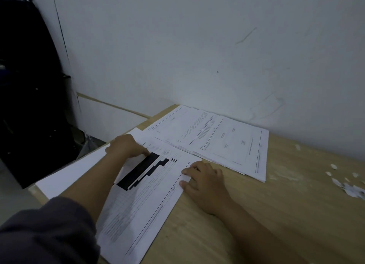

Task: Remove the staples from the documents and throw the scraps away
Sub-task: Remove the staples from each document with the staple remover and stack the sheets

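Note:
A printed document [150, 192] with black blocks on its top page lies on the wooden table [256, 214] in front of me. My left hand [126, 145] rests on its far left part, fingertips touching the page by the black block. My right hand [205, 182] sits at the document's right corner, thumb and fingers pinching the paper's edge. No staple can be made out. Torn white paper scraps [347, 184] lie scattered at the table's right edge.
A spread stack of printed sheets [215, 139] lies at the back against the white wall. A blank white sheet [75, 170] juts out past the table's left edge. A dark bag [29, 85] hangs at the left.

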